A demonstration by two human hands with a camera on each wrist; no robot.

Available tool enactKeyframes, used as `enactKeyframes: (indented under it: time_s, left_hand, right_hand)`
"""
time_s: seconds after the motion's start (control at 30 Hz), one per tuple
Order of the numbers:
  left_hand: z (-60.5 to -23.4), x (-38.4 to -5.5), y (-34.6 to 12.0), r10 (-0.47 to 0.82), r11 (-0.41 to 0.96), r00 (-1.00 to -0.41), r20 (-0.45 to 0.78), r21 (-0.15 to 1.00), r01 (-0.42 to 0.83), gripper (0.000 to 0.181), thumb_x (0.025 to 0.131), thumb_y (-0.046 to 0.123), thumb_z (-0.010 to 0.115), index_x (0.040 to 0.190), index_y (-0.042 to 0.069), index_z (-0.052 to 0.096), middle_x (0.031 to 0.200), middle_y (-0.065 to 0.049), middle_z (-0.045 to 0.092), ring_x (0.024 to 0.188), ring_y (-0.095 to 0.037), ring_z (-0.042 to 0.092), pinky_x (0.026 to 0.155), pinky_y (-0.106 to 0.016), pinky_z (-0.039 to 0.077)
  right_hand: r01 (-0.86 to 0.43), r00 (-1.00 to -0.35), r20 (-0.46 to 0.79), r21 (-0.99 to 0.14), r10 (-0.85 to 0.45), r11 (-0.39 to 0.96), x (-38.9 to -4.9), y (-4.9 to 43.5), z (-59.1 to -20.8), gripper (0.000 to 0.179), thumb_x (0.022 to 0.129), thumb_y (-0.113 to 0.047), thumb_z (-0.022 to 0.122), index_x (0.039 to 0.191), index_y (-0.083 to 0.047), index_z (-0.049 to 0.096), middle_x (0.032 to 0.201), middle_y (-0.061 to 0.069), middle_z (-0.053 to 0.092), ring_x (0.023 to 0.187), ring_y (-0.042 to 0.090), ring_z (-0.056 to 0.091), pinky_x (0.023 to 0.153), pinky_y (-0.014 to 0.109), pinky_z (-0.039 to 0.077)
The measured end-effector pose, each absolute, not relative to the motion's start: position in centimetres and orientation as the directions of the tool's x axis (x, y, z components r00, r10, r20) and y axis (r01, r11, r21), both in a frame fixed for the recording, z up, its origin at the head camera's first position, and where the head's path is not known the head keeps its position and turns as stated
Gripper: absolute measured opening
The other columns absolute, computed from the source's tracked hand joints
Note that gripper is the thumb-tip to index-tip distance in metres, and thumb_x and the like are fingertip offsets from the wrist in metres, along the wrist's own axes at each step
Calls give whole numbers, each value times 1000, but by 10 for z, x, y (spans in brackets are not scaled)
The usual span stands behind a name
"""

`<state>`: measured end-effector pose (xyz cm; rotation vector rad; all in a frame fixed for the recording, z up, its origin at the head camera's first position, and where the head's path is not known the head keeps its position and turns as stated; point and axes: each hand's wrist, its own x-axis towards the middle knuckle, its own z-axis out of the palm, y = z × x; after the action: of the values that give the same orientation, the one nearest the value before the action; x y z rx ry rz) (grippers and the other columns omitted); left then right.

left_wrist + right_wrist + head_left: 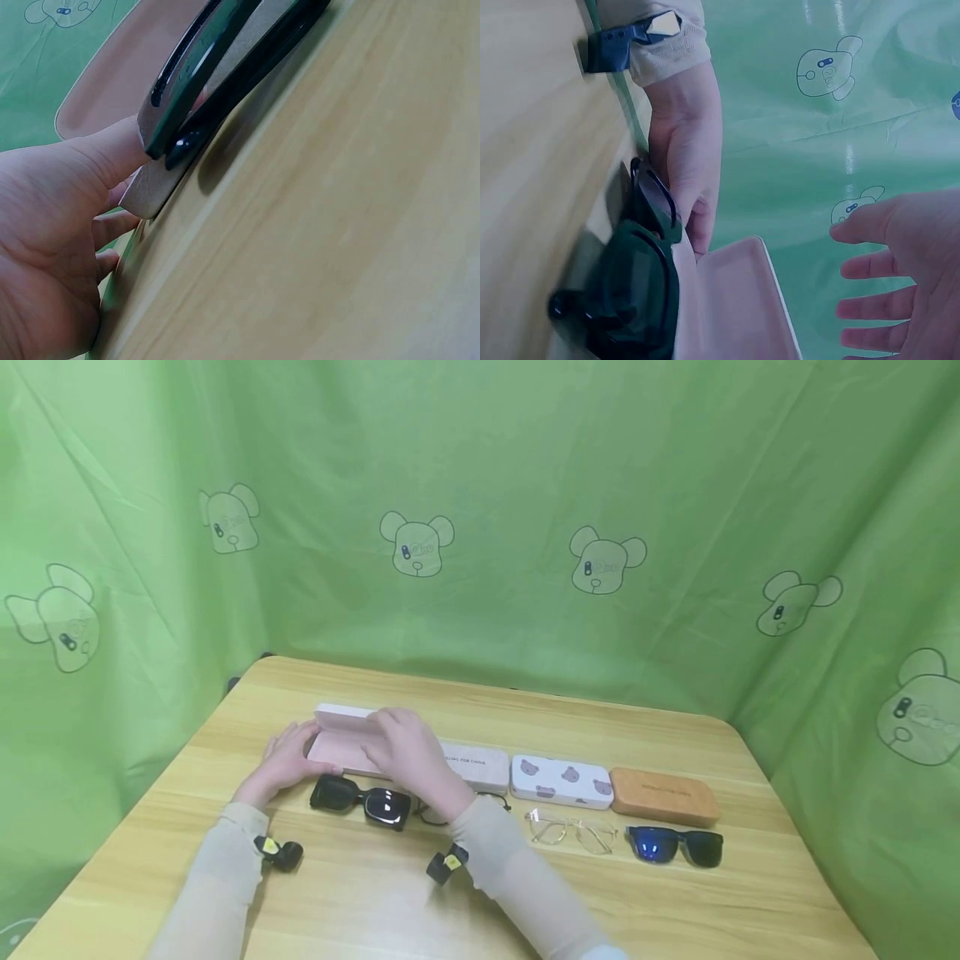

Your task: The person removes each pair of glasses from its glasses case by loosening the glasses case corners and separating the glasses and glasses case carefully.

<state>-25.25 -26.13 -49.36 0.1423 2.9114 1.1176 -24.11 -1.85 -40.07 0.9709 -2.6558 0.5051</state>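
A pink-lined glasses case [337, 755] stands with its lid [343, 718] raised at the left of a row of cases. My left hand [285, 764] holds its left end, the thumb along the front and the other fingers round behind, as the left wrist view shows. My right hand [408, 747] is over the case's right part, hiding some of it; in the right wrist view its fingers [874, 307] are straight and spread, apart from the lid. Black sunglasses [387, 807] lie just in front of the case, close to my left thumb.
Rightward along the row are a grey lettered case [480, 765], a white bear-print case [561, 781] and an orange-brown case [663, 796]. Dark-rimmed glasses [432, 816], partly hidden by my right arm, clear glasses [572, 833] and blue-lensed sunglasses [675, 846] lie before them. Green curtain [510, 460] surrounds the table.
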Motion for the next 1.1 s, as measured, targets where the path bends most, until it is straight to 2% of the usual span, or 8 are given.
enactKeyframes:
  time_s: [0.23,0.53,0.83,1.1]
  left_hand:
    - [-495,-252,-261,95,741,-995,17,666,82,101,70,48,82,149,8,34,156,-24,30,144,-55,9,112,-74,-4]
    - [-496,-252,-261,90,750,-996,20,657,81,100,70,49,82,148,7,36,154,-25,33,144,-55,10,112,-75,-3]
    - [-495,-253,-261,92,741,-996,16,667,79,101,70,47,82,150,8,34,156,-25,30,144,-56,8,113,-73,-4]
    - [-494,-253,-260,87,745,-996,9,663,71,102,70,48,82,150,6,33,156,-25,28,144,-55,8,113,-73,-5]
  right_hand:
    - [-664,-735,353,-203,-579,720,-252,-23,-396,42,91,-37,65,125,-13,61,125,6,66,119,23,61,104,37,50]
    - [-625,-777,274,-231,-566,746,-277,-30,-396,44,94,-41,60,129,-13,59,132,7,62,124,25,58,109,39,47]
    - [-524,-842,164,-471,-514,709,-300,-34,-401,54,92,-46,61,134,-13,56,140,5,58,132,23,52,115,39,40]
    - [-456,-864,103,-576,-494,678,-311,-35,-410,56,93,-45,61,136,-10,54,142,7,56,134,24,50,116,40,38]
